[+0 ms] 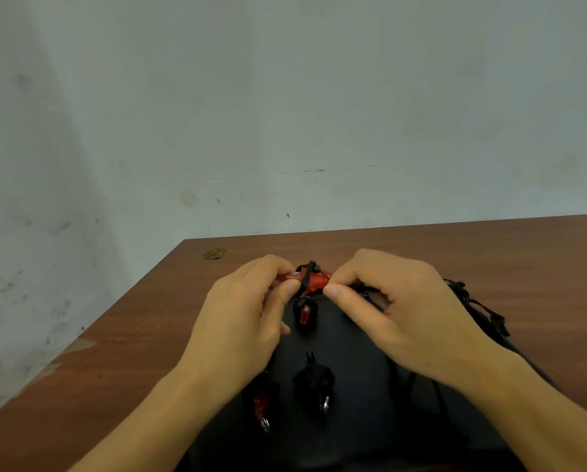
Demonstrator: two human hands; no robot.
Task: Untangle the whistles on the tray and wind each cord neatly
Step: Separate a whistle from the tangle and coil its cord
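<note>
A red whistle [314, 281] with black cord across it is held above the far end of the black tray [346, 338]. My left hand [244, 318] pinches its left end. My right hand [394, 308] pinches the cord at its right end. On the tray lie three wound whistles: a red one [305, 311] just below the held one, a black one [314, 381] nearer me, and a dark red one [263, 400] partly under my left wrist. A blue whistle [366, 296] peeks out under my right fingers. Tangled black cords [479, 310] lie to the right.
The tray rests on a brown wooden table [132, 335] against a pale wall [285, 114]. A small round brass fitting [214, 253] sits near the table's far left corner. The table's left edge runs diagonally toward me.
</note>
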